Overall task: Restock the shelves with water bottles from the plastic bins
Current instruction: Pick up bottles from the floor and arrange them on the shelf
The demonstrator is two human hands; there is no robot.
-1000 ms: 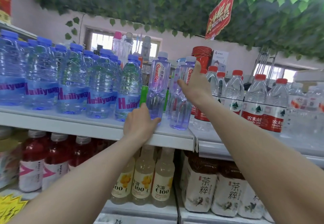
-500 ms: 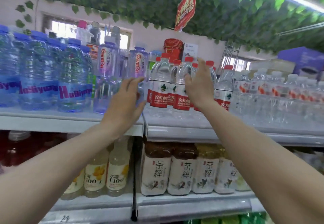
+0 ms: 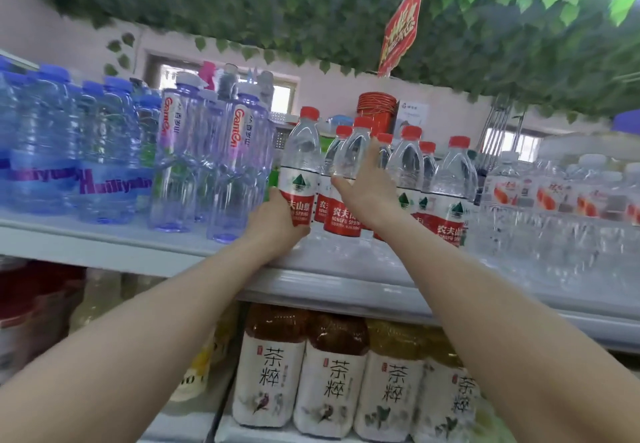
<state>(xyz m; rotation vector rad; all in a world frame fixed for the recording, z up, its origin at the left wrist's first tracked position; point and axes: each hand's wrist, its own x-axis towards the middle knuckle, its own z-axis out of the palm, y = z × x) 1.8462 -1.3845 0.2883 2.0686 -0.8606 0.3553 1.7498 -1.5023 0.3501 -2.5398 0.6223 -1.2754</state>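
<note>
You stand before shop shelves under a ceiling of green leaves (image 3: 311, 9), with a red sign (image 3: 401, 30) hanging at the upper right of the frame. The top shelf (image 3: 104, 245) crosses the middle of the picture and carries rows of water: blue-capped bottles (image 3: 104, 151) at the left, tall violet bottles (image 3: 239, 165) next, then red-capped bottles (image 3: 453, 186) at centre. Your left hand (image 3: 277, 224) has its fingers curled round the front red-capped bottle (image 3: 299, 165) low on its label, probably to steady it upright near the shelf edge. Your right hand (image 3: 363, 189) wraps the neighbouring bottle (image 3: 349, 179) at its shoulder, seemingly to line it up in the row. Both bottles are clear, full, with red and white labels. Brown tea bottles (image 3: 332, 373) stand on the shelf below.
</note>
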